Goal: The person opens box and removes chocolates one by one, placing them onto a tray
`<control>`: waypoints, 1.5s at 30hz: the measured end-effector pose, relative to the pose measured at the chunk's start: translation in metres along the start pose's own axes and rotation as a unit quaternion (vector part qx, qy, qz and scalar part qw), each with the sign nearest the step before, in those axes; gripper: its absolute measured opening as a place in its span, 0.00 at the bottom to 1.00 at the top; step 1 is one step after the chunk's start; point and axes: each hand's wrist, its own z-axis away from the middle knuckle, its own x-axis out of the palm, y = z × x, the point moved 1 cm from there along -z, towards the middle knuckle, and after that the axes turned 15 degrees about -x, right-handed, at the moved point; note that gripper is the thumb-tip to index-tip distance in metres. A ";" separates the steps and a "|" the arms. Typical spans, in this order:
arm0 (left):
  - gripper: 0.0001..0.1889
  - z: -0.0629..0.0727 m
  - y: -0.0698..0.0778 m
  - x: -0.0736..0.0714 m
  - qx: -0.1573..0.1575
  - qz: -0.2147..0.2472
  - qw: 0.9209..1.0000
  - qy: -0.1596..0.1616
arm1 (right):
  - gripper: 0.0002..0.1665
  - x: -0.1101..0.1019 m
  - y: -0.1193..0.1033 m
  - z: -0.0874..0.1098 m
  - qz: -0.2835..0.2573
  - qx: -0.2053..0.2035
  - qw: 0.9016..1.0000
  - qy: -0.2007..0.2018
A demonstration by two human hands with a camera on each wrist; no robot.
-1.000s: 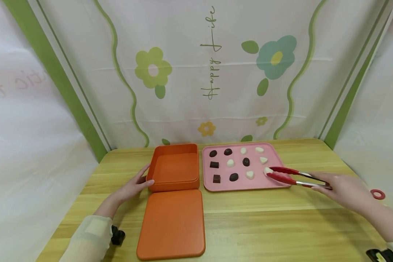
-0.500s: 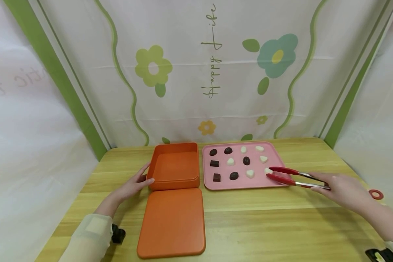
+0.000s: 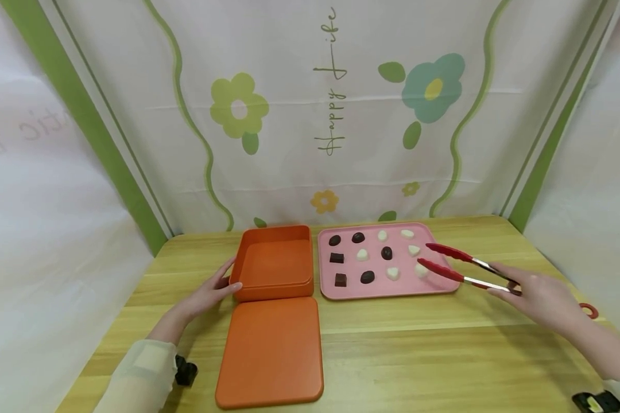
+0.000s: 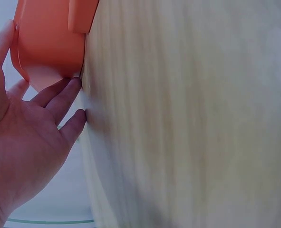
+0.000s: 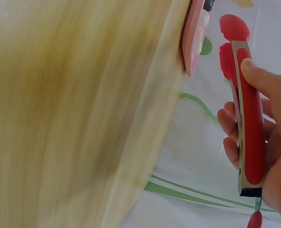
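In the head view my left hand (image 3: 206, 295) rests against the near left corner of an orange box (image 3: 276, 264), which has no contents. Its thumb lies on the front wall, and the left wrist view shows fairly straight fingers touching the side. My right hand (image 3: 539, 295) grips red-and-metal tongs (image 3: 470, 278), thumb on one arm and fingers round the other in the right wrist view. The spread tong tips hover over the right part of a pink tray (image 3: 353, 292), with nothing between them. Below them, a white chocolate (image 3: 421, 270) is partly hidden by the lower tip.
On the tray sit rows of dark chocolates (image 3: 367, 277) and white chocolates (image 3: 392, 273). A flat orange lid (image 3: 271, 353) lies in front of the box on the wooden table (image 3: 418, 355). A printed curtain (image 3: 289, 160) stands behind the table and along both sides.
The tongs, earlier closed around the white chocolate at the tray's right, have spread apart and risen slightly; that piece remains on the tray. My left hand and the box have kept their places.
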 end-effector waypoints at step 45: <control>0.42 -0.001 -0.003 0.000 0.000 0.004 1.000 -0.002 | 0.47 0.052 0.062 -0.031 -0.100 0.141 0.983 -0.060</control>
